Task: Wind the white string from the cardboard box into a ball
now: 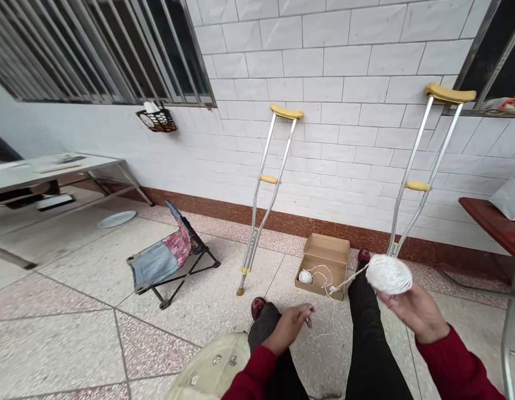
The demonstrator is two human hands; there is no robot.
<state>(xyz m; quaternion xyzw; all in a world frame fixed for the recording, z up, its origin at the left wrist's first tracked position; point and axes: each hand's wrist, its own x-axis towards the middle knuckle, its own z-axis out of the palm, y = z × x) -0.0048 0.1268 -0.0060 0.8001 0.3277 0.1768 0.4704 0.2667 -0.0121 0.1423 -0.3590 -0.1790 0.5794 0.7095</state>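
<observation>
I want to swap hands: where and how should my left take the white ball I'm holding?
Grip the white ball over its rounded top, probably from above: your right hand supports it underneath, leaving that surface exposed, while a strand leaves its left edge.

1. A white tiled wall meets brown skirting.
2. Barred windows sit upper left and right.
3. The speckled floor mixes pale and pinkish sections.
4. A long table stands left, a folding chair nearer, a red-brown table right.
</observation>
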